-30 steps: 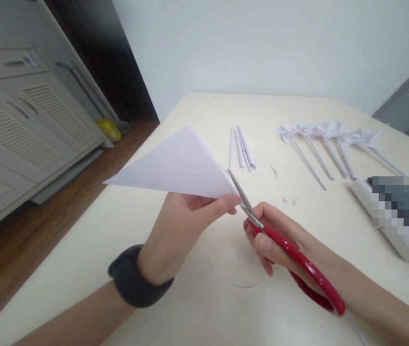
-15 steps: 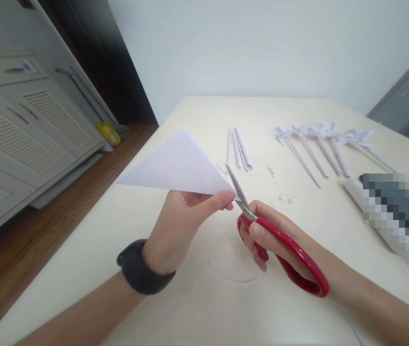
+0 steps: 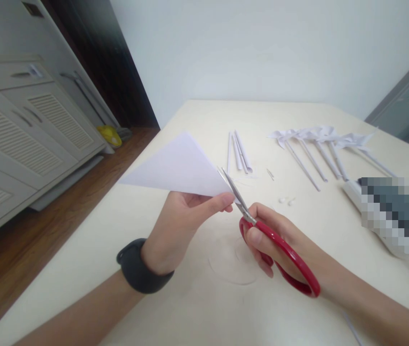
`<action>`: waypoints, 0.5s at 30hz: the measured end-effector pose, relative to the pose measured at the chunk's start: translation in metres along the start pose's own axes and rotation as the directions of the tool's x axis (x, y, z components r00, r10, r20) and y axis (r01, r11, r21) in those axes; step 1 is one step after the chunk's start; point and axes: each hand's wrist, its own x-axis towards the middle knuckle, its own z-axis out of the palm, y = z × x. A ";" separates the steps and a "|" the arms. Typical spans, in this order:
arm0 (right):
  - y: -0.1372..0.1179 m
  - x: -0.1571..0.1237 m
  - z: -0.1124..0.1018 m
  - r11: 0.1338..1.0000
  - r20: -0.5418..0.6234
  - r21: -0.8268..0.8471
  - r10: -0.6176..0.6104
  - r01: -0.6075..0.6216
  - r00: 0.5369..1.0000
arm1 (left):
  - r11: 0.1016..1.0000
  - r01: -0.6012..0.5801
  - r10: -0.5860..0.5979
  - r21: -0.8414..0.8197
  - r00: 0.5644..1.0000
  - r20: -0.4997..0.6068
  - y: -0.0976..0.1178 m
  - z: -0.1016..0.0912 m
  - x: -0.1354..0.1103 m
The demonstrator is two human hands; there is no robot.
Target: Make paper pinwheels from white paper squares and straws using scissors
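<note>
One folded paper triangle (image 3: pixel 175 166); one pair of red scissors (image 3: pixel 280 250); three loose paper rolls (image 3: pixel 238 151), as far as shows; roughly five pinwheels (image 3: pixel 319 139), heads overlapping; two small white bits (image 3: pixel 286 199); one black wristband (image 3: pixel 138 266); one yellow object (image 3: pixel 110 136); one desk (image 3: pixel 204 307).

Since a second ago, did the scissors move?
Yes. The scissors slid left, their blades reaching farther in over the paper, judged against the rolled sticks lying on the table.
</note>
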 end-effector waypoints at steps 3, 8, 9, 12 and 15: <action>0.001 0.000 0.001 1.000 -0.008 0.007 -0.009 0.009 1.000 | 1.000 0.004 -0.004 0.011 1.000 0.012 0.000 0.000 -0.001; -0.001 -0.002 0.003 0.999 -0.003 0.033 -0.024 0.024 1.000 | 1.000 -0.007 0.007 -0.004 1.000 0.008 0.000 0.000 -0.001; -0.002 -0.002 0.003 0.999 0.001 0.037 -0.022 0.022 1.000 | 1.000 -0.009 0.009 0.000 1.000 0.006 0.000 0.000 -0.001; -0.006 -0.004 0.003 0.999 0.002 0.033 -0.004 0.004 1.000 | 0.999 -0.034 0.034 0.023 0.999 -0.003 0.001 0.000 -0.001; -0.007 -0.003 0.002 1.000 0.001 0.007 -0.007 0.007 1.000 | 0.994 -0.084 0.086 0.069 0.996 -0.026 0.001 0.000 0.000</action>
